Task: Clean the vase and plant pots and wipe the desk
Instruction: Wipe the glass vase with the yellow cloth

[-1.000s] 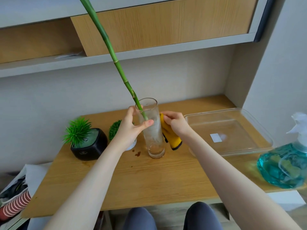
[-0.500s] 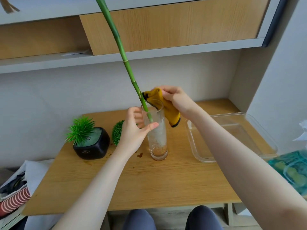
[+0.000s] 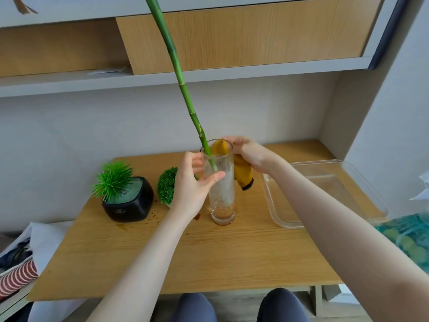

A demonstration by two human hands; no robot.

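Observation:
A tall clear glass vase [image 3: 221, 196] stands upright on the wooden desk [image 3: 209, 252], cloudy inside with brown dregs at its bottom. A long green bamboo stalk [image 3: 176, 73] leans out of it toward the upper left. My left hand [image 3: 192, 184] grips the vase's upper part, thumb across the front. My right hand [image 3: 248, 152] holds a yellow cloth [image 3: 242, 173] at the vase's rim; one end of the cloth lies over the rim, the rest hangs behind the glass. A black pot [image 3: 128, 203] with a spiky green plant and a round green plant [image 3: 167, 188] stand to the left.
A clear plastic tray [image 3: 325, 194] lies on the desk's right side. A blue spray bottle [image 3: 411, 238] is at the right edge. Brown stains [image 3: 153, 213] mark the desk near the black pot. Shelves and a cupboard hang above. Bags sit on the floor at the left.
My right hand carried the yellow cloth from the vase's side up over it, then down to its rim. My left hand kept its grip on the vase.

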